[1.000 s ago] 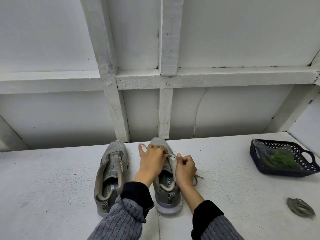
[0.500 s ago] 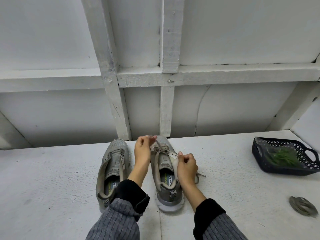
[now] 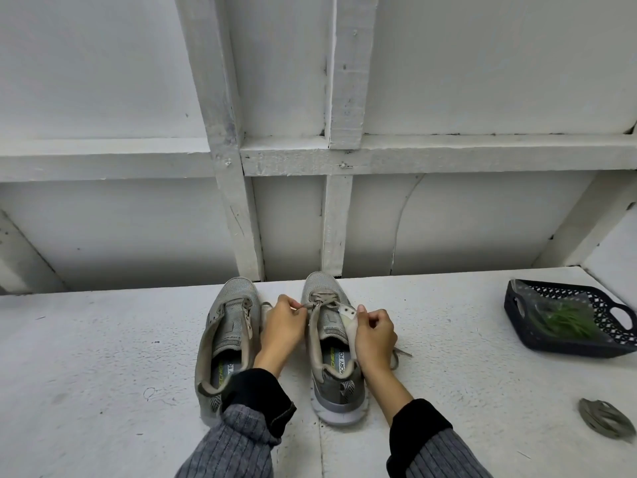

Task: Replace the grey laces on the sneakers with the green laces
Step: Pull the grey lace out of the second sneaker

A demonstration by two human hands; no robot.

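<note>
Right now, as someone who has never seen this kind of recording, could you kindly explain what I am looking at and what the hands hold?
This is one picture from a camera worn on a person's head, looking down at their own bare hands; there is no machine. On the white surface stand two grey sneakers. The left sneaker has no lace. The left hand pinches the grey lace of the right sneaker; the right hand grips its side flap. At right, a dark basket holds green laces, and a removed grey lace bundle lies nearby.

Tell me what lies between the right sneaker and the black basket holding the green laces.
In the head view, only bare white surface lies between the right sneaker and the black basket, apart from a grey lace end trailing beside the sneaker.
</note>
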